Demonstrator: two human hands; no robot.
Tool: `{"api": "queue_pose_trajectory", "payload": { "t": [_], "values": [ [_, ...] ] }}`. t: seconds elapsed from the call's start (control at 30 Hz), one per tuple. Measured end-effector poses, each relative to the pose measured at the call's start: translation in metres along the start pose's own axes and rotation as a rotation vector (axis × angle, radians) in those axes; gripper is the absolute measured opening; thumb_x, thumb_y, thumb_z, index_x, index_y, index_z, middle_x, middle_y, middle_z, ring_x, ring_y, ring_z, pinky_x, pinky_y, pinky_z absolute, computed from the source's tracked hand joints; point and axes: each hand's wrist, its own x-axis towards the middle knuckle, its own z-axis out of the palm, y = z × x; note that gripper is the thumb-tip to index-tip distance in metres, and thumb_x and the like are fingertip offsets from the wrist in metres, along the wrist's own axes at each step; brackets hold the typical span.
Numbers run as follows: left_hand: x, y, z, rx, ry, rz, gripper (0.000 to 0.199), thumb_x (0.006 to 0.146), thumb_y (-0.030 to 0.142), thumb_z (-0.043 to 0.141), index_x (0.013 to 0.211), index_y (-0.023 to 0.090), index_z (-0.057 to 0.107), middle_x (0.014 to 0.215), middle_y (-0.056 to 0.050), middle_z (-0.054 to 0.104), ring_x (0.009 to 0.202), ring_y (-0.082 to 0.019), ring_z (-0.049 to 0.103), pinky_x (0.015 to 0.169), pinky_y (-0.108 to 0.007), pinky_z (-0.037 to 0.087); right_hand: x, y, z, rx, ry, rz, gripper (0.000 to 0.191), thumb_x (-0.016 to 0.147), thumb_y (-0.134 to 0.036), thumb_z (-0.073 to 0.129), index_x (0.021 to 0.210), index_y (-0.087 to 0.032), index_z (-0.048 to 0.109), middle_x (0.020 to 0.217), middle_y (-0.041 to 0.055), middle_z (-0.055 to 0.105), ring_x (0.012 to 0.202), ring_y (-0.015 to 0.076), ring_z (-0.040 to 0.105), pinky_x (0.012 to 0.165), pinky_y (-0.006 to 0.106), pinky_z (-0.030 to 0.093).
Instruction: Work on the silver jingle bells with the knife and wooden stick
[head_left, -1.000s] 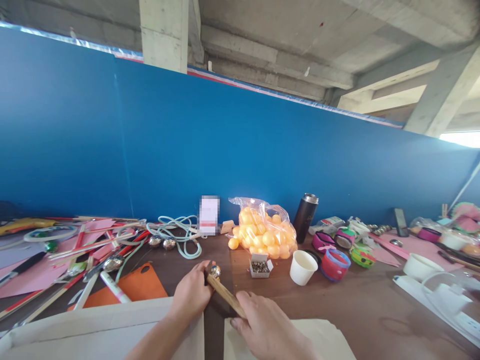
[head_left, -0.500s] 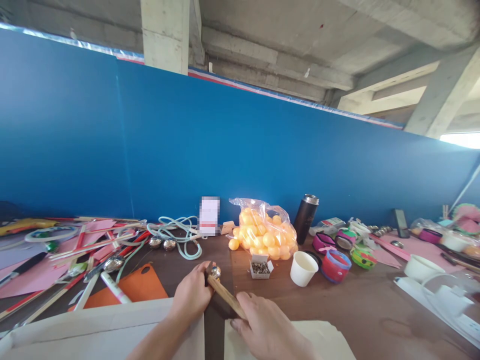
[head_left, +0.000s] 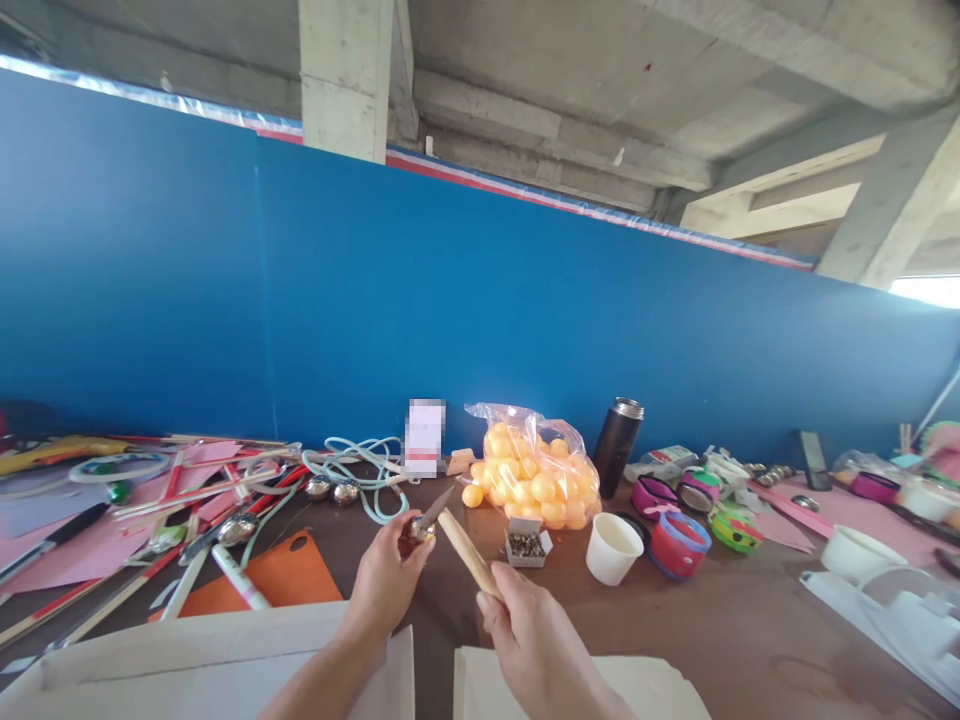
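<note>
My right hand [head_left: 525,630] is closed around the wooden handle of a hammer [head_left: 469,555]. Its dark, narrow head lies tilted across the top of the handle, close over my left hand. In my left hand [head_left: 386,575], the fingers are wrapped round a small shiny metal ball [head_left: 422,529], partly covered by the fingers and the hammer head. I cannot tell whether the head touches the ball. Just right of the hammer stands a small open box [head_left: 546,545] full of tiny metal pieces.
Behind are a clear bag of orange balls [head_left: 536,480] and a black bottle [head_left: 619,445]. A white paper cup [head_left: 613,550] and colourful bands are to the right. Leftward lie an orange sheet [head_left: 300,575], pale tubing [head_left: 360,455], more metal balls [head_left: 346,493] and several sticks. Paper covers the front edge.
The hammer has tipped, so its head now points up and to the right, and its handle stands steeper. My left hand still grips the ball. The whole view has shifted slightly.
</note>
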Motion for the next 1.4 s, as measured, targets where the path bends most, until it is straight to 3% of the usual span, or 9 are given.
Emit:
{"api": "queue_pose_trajectory", "payload": {
  "t": [0.47,0.87,1.03,1.4],
  "values": [
    [0.005,-0.013,0.004,-0.087,-0.041,0.000,0.041,0.075,0.037,0.051,0.113,0.019,0.052,0.101,-0.004,0.065,0.085,-0.014,0.063,0.076,-0.025,0.048,0.002,0.005,0.005,-0.012,0.052,0.013,0.017,0.090,-0.025,0.031,0.077,-0.022,0.041,0.071,0.0027,0.059,0.064,0.0168,0.057,0.057,0.022,0.038],
    [0.004,-0.007,0.003,-0.164,-0.024,-0.008,0.042,0.074,0.037,0.052,0.112,0.018,0.052,0.096,-0.005,0.067,0.082,-0.015,0.064,0.073,-0.025,0.050,0.002,0.006,0.005,-0.012,0.011,0.023,0.018,0.089,-0.026,0.032,0.073,-0.022,0.039,0.070,0.0032,0.059,0.061,0.0171,0.055,0.054,0.022,0.038],
    [0.005,-0.009,0.005,-0.196,-0.014,-0.016,0.040,0.074,0.035,0.052,0.111,0.018,0.052,0.099,-0.005,0.065,0.084,-0.015,0.063,0.075,-0.025,0.049,0.003,0.008,0.007,0.021,0.051,-0.004,0.018,0.091,-0.027,0.030,0.077,-0.022,0.041,0.070,0.0028,0.059,0.063,0.0171,0.056,0.058,0.023,0.040],
    [0.007,-0.006,0.006,-0.346,-0.025,-0.084,0.042,0.071,0.039,0.053,0.107,0.019,0.051,0.091,-0.004,0.066,0.077,-0.015,0.063,0.063,-0.023,0.052,0.004,0.008,0.010,-0.005,0.040,-0.005,0.018,0.090,-0.027,0.032,0.076,-0.022,0.043,0.069,0.0027,0.059,0.061,0.0167,0.055,0.054,0.021,0.038]
  ]
}}
